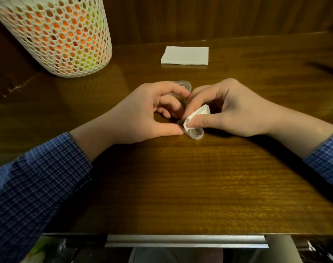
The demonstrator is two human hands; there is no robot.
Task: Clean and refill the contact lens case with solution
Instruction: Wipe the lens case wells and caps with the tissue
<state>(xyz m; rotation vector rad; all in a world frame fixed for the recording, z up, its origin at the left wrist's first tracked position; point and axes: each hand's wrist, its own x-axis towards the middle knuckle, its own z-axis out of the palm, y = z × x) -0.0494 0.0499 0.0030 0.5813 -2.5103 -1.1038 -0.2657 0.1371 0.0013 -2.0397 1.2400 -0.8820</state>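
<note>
A clear plastic contact lens case (pixel 195 133) rests on the wooden desk between my hands. One round well shows at its near right end; the rest is hidden under my fingers. My left hand (pixel 146 114) pinches the case's left side with thumb and fingers. My right hand (pixel 232 111) holds a small folded white tissue (pixel 197 115) between thumb and forefinger and presses its corner into the case. Behind my left fingers lies a clear plastic lid part (pixel 183 86), mostly hidden.
A folded white tissue (pixel 184 55) lies on the desk behind my hands. A white perforated basket (pixel 63 35) with orange and yellow contents stands at the back left. A wooden wall panel closes the back. The desk's front edge (pixel 184 237) is near me.
</note>
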